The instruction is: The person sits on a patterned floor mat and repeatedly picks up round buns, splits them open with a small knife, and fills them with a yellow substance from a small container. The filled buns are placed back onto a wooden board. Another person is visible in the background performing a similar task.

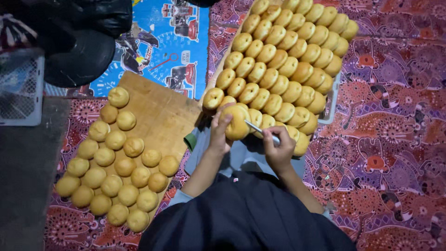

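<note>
My left hand [219, 135] grips a round golden bun [237, 122] held up in front of me. My right hand [278, 149] holds a thin metal knife [258, 129] whose tip touches the bun's right side. Just beyond my hands, a long tray [331, 106] carries several rows of similar buns [288, 56]. To my left, a wooden board [162, 111] bears several more buns [116, 162] packed on its near-left part.
A patterned purple and red mat [390, 139] covers the floor. A blue printed sheet [172, 42] lies beyond the board. A white mesh basket [21, 88] and dark bags [79, 51] sit at the far left. My dark clothing [246, 218] fills the bottom middle.
</note>
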